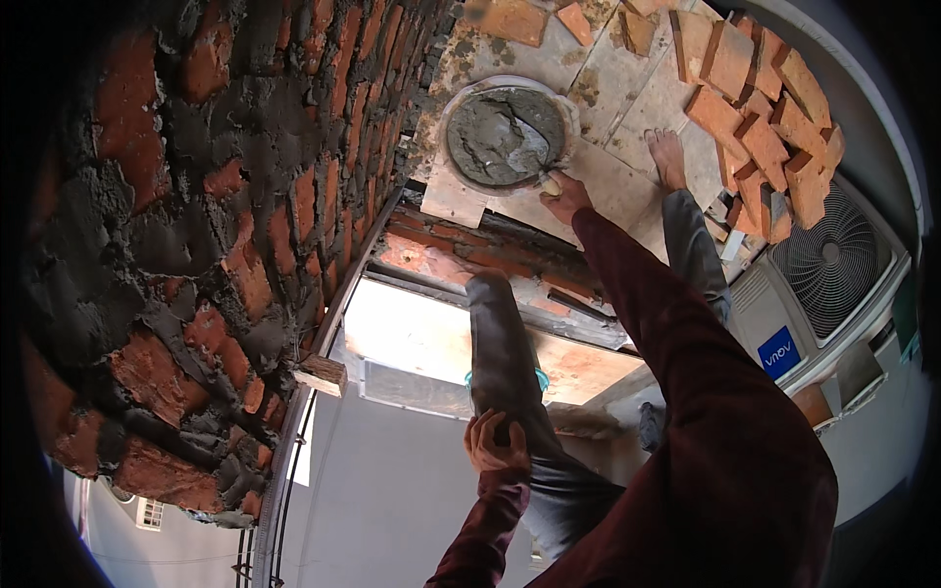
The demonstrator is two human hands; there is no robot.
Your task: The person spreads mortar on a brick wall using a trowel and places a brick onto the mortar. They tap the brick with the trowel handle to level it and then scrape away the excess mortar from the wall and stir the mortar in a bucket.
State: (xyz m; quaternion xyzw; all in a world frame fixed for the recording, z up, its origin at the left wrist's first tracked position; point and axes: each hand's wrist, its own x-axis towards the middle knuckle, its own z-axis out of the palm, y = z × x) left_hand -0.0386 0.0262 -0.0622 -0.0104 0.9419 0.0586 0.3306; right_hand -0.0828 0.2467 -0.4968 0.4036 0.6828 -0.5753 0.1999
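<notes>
A round tub of wet grey mortar stands on the boards at the top centre. At its near right rim my right hand is closed around the pale handle of a trowel. A shiny grey patch in the mortar, near the handle, may be its blade; the mortar partly hides it. Lower in the picture, my left hand lies over my bent left leg, fingers spread on the dark trousers and holding nothing.
Rough brick wall with smeared mortar fills the left side. Bricks are heaped at the upper right, above an air-conditioner outdoor unit. Loose bricks lie beyond the tub. My bare feet straddle a gap beside a low brick course.
</notes>
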